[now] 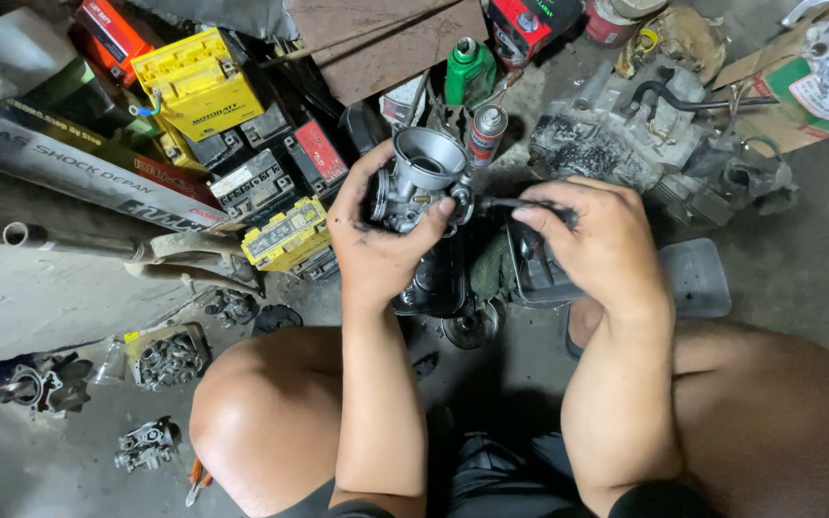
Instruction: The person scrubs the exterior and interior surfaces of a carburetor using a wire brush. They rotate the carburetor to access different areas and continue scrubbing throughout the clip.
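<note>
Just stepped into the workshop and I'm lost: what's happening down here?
A person squats on the floor. Their left hand grips a grey metal carburettor with a round open throat. Their right hand holds a thin black-handled tool against its side. Yellow and black battery boxes, spray cans and a greasy engine block lie around.

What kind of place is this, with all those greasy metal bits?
Most likely a small motorbike repair shop. The left hand holds a carburettor, old batteries are piled up behind, and a dirty engine sits on the concrete floor.
</note>
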